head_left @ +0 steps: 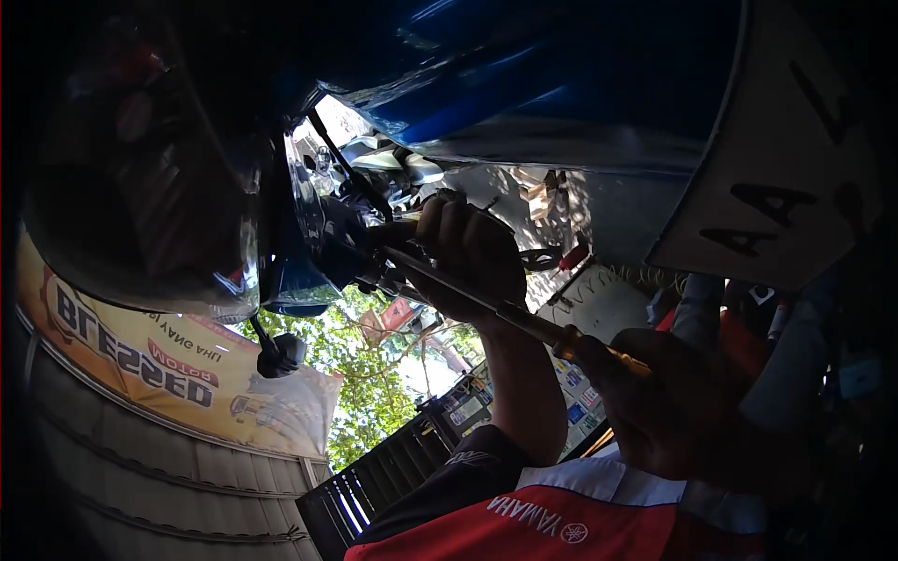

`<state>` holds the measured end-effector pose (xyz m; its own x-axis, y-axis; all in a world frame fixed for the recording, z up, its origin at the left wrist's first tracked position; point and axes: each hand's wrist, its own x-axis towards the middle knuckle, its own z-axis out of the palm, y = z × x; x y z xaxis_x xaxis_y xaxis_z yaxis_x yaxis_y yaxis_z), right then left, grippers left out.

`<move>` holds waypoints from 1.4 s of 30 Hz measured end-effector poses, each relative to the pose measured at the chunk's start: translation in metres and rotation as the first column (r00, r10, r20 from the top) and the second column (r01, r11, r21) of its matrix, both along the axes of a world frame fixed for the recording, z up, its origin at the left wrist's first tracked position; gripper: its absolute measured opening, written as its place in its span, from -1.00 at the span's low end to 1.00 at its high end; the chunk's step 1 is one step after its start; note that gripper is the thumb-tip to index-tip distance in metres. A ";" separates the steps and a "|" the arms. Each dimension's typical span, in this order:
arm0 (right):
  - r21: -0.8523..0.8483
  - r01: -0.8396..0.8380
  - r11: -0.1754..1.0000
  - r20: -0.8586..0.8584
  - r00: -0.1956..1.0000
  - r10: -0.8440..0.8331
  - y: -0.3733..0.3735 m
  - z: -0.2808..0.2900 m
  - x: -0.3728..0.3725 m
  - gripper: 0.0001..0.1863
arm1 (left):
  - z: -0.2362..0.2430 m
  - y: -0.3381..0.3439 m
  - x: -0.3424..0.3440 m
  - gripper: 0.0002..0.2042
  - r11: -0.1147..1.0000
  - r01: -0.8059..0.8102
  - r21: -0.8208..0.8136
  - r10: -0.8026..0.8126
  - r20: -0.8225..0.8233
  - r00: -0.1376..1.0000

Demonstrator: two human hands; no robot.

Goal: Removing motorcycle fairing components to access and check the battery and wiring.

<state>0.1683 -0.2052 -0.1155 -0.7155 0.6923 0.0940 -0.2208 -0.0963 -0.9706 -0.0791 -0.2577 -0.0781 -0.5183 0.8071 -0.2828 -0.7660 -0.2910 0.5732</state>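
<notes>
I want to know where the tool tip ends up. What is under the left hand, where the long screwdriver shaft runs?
The screwdriver shaft passes beneath the left hand toward dark motorcycle parts below the blue panel. The hand and shadow hide the tip. The right hand grips the handle.

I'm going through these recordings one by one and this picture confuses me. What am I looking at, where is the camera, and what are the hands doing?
The camera sits on a person's head and is a wide fisheye, so edges bend. The person is looking up at the underside of a blue motorcycle body from close by. Their left hand is closed around dark parts near the headlamp. Their right hand holds a screwdriver by its amber handle, the shaft running up and left into those parts. A white plate is at upper right. Trees and a yellow banner show behind.
</notes>
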 end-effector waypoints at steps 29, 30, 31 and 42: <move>0.356 0.129 0.926 0.038 0.988 -0.152 0.039 0.005 -0.021 -0.56 | 0.004 -0.002 0.003 -0.66 0.999 0.009 -0.047 -0.014 -0.107 0.994; 0.228 0.145 0.963 0.014 0.988 -0.153 0.042 0.009 -0.026 -0.58 | 0.004 0.000 0.009 -0.70 0.998 -0.043 -0.042 0.040 -0.072 0.997; 0.117 0.149 0.982 -0.007 0.989 -0.149 0.049 0.013 -0.025 -0.60 | 0.004 0.002 0.017 -0.72 0.998 -0.007 -0.060 -0.001 -0.137 0.991; 0.246 0.065 0.967 0.083 0.993 -0.088 0.065 0.051 -0.010 -0.61 | 0.020 0.020 0.062 -0.74 0.935 -0.146 -0.323 0.091 -0.179 0.980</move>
